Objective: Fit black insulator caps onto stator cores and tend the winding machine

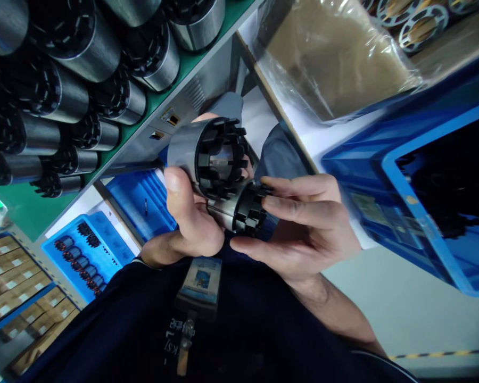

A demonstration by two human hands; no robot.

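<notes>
The left hand (193,221) grips the larger cylinder (182,150), thumb across its wall. Against it, the smaller cylinder (223,211) meets 2 fingertips of the half-curled right hand (313,229); whether those grip, I cannot tell. Similar cylinders (104,56) crowd the green surface (35,210); opposite stands a blue bin (433,231).

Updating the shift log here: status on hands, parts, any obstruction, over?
Left hand gripping larger pronged cylinder. Right hand at smaller pronged cylinder. Nothing visibly in the way.

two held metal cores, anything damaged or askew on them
Nothing stands out: the larger core in the left hand and the smaller core beside it show no visible damage, though shadow hides some detail.
</notes>
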